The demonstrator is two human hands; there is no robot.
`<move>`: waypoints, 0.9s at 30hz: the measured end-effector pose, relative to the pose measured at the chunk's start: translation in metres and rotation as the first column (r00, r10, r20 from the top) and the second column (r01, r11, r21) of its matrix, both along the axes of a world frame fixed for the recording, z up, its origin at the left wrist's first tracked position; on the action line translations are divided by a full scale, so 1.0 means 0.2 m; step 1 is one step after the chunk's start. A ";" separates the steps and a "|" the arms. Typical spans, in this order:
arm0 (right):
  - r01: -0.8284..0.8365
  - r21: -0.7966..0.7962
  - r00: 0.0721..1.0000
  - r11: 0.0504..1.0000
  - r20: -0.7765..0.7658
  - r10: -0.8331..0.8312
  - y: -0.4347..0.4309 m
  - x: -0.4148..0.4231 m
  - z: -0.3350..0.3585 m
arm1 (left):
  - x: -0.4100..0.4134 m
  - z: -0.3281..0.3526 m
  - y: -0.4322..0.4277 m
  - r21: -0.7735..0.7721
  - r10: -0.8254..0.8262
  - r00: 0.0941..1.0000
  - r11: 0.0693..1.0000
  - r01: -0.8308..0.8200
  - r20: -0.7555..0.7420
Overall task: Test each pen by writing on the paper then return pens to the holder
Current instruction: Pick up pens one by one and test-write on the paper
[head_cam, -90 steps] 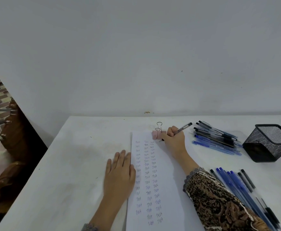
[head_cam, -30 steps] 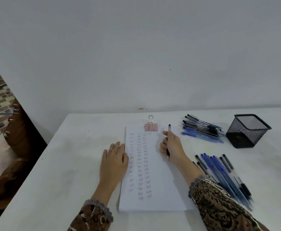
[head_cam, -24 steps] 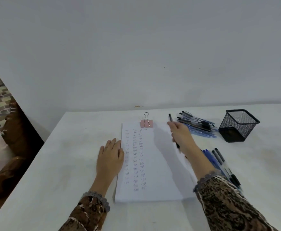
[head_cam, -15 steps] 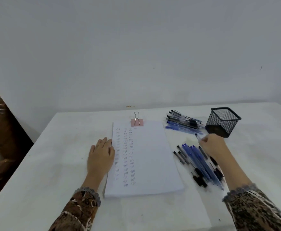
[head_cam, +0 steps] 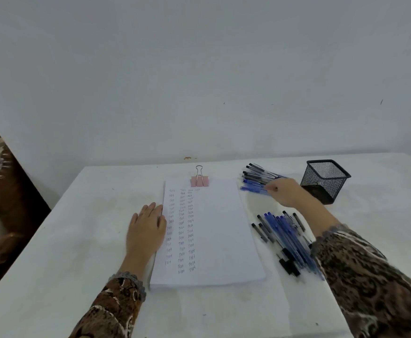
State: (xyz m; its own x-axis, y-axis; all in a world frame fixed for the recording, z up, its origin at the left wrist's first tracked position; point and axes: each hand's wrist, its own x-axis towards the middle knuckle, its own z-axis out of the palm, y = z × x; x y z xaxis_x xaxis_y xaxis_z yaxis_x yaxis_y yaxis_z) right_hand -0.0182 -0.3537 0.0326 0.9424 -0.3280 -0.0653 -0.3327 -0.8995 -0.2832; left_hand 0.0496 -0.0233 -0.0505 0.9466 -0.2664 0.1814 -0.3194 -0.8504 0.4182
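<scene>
The table (head_cam: 77, 240) is white and smooth, with some faint grey stains, and it fills the lower half of the frame. In the lower middle lies the paper (head_cam: 219, 228), a thin rectangular stack of white sheets. Small handwritten words stand in three columns on its left part, and a fourth column has one word at the top. A pink binder clip (head_cam: 199, 180) with thin wire handles grips its far edge.

The left hand (head_cam: 147, 230) lies flat on the table, fingers straight and together, touching the left edge of the paper. The right hand (head_cam: 287, 192) is in the right middle of the frame, with its fingers at the far pile of pens (head_cam: 255, 178). I cannot tell if it grips a pen or only touches them, because the fingers are blurred.

This far pile has slim blue and black plastic pens lying side by side. Just to its right stands the holder (head_cam: 325, 179), a square cup of black wire mesh, upright. A second pile of pens (head_cam: 285, 237), blue and black, lies at the lower right of the paper, partly covered by the right sleeve (head_cam: 370, 284). The sleeve is of brown patterned cloth with a grey lace cuff.

Behind the table is a plain pale wall (head_cam: 199, 81).
</scene>
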 end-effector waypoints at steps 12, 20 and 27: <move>-0.014 -0.074 0.985 0.997 0.172 0.027 -0.04 0.15 -0.19 | 0.00 0.00 0.00 -0.001 0.002 1.000 1.000 -0.002 0.003; -0.284 0.926 0.878 -0.247 0.147 -0.456 0.32 0.21 -0.04 | 0.01 -0.01 0.00 0.017 0.011 1.000 1.000 -0.011 0.013; -0.471 0.684 0.772 -0.557 0.015 -0.635 0.55 0.32 -0.21 | 0.02 -0.03 0.00 0.017 0.002 1.000 1.000 -0.002 -0.014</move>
State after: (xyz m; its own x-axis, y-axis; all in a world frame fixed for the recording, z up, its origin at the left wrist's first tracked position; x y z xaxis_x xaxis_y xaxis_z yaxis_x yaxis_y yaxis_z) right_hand 0.0463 -0.2443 -0.0099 0.9102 -0.3807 -0.1627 0.2873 0.8637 -0.4141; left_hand 0.0531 -0.0225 -0.0557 0.9496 -0.2675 0.1633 -0.3119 -0.8579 0.4084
